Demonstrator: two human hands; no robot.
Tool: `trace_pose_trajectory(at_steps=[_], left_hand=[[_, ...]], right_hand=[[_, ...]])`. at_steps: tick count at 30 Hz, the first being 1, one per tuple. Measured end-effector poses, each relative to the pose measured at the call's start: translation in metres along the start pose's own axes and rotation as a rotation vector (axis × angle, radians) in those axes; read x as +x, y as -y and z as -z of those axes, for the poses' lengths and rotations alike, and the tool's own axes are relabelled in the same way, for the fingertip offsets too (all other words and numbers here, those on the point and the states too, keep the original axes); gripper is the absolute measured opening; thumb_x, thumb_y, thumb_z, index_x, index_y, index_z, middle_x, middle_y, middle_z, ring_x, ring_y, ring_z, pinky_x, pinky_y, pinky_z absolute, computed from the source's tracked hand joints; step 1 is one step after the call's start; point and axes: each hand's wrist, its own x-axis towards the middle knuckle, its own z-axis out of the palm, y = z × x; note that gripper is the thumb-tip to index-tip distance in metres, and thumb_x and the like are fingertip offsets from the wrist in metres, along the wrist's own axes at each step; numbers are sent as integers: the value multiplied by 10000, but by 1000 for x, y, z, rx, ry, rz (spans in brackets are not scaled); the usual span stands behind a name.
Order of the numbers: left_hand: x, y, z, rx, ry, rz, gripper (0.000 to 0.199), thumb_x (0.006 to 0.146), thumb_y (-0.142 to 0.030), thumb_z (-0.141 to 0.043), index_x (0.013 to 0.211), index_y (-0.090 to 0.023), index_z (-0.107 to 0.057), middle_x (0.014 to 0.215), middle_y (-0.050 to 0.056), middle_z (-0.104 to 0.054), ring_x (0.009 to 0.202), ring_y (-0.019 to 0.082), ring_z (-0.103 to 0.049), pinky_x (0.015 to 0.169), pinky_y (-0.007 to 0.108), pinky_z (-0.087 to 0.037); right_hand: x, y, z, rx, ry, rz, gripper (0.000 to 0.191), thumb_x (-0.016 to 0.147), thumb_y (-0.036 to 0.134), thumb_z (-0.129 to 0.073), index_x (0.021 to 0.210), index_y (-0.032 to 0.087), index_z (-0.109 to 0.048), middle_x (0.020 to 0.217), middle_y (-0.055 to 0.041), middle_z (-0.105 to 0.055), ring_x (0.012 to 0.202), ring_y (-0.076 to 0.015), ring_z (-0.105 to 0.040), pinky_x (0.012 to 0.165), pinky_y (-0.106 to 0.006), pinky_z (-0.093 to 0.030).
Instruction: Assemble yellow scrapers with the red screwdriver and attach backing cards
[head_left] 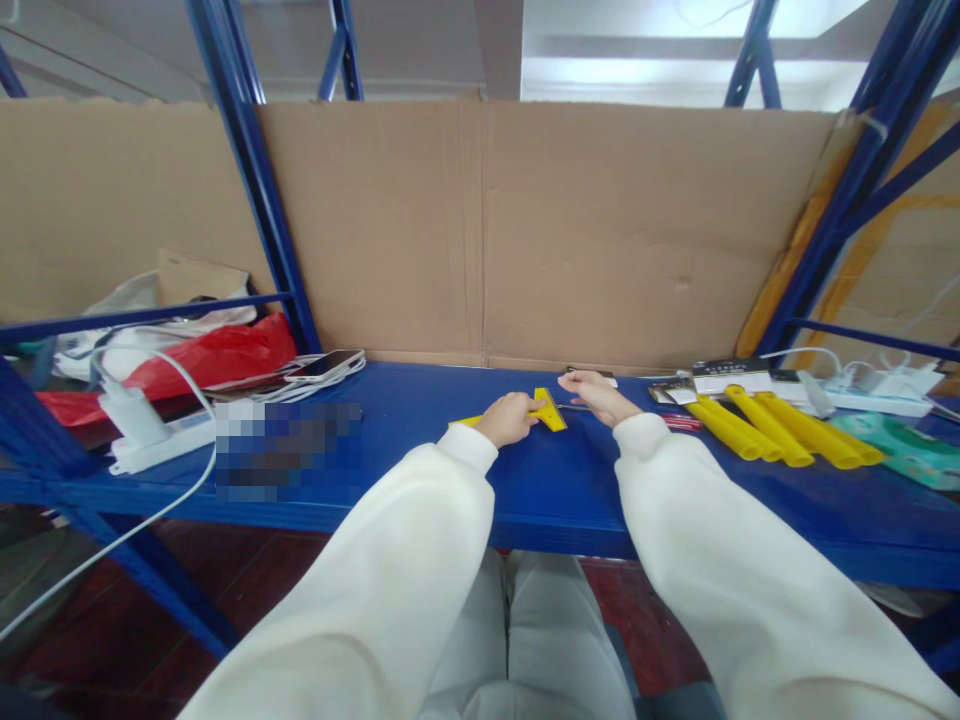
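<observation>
My left hand (510,419) is closed around the handle of a yellow scraper (552,411). Its wide head sticks out to the right of my fingers, and the handle's end shows left of the hand. From the head a thin metal shaft, which looks like a screwdriver (574,407), runs to my right hand (600,396). That hand is curled around the screwdriver's other end, so the handle is hidden. Just right of it lie red-handled tools (681,422) on the blue table (555,500).
Several yellow tubes (769,428) lie at the right, beside black-and-white packages (731,376) and a green packet (900,447). At the left are a white power strip (169,445), a phone (328,365) and a red bag (225,355). Cardboard (562,230) stands behind the table.
</observation>
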Motion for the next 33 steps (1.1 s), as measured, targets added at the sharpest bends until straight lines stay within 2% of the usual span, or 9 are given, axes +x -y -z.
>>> trace_pose_trajectory(at_steps=[4, 9, 19, 26, 33], left_hand=[[-1, -1, 1, 49, 1, 2, 435, 937, -210, -539, 1369, -189, -594, 1176, 131, -687, 1131, 256, -649, 975, 327, -485], [-2, -2, 2, 81, 8, 25, 445, 950, -211, -510, 1389, -167, -569, 1177, 147, -677, 1113, 263, -652, 956, 334, -493], [-1, -3, 2, 68, -66, 1, 430, 946, -193, -519, 1370, -143, -574, 1196, 150, -672, 1118, 248, -652, 967, 326, -490], [-3, -1, 2, 52, -44, -59, 460, 945, -180, -501, 1401, -216, -553, 1153, 117, -676, 1072, 237, -662, 943, 329, -494], [-4, -2, 2, 73, -17, -94, 423, 936, -171, -505, 1340, -241, -614, 1115, 105, -669, 1059, 235, -660, 935, 326, -490]], right_hand=[[-4, -3, -13, -63, 57, 53, 149, 701, 305, -732, 693, 192, -634, 765, -16, -643, 784, -152, -543, 668, -254, -435], [-6, -3, -10, -69, 37, 50, 157, 706, 295, -719, 668, 195, -605, 735, -7, -618, 767, -151, -531, 685, -267, -440], [-8, 0, -12, -23, 28, 25, 127, 718, 273, -700, 682, 201, -602, 748, -3, -620, 808, -158, -546, 745, -285, -464], [-8, 0, -10, -10, 6, 22, 146, 718, 290, -709, 671, 207, -597, 763, -8, -637, 819, -166, -561, 747, -290, -474], [-4, -6, -8, -71, 104, 98, 169, 678, 331, -733, 660, 198, -631, 743, -19, -665, 821, -178, -581, 787, -316, -468]])
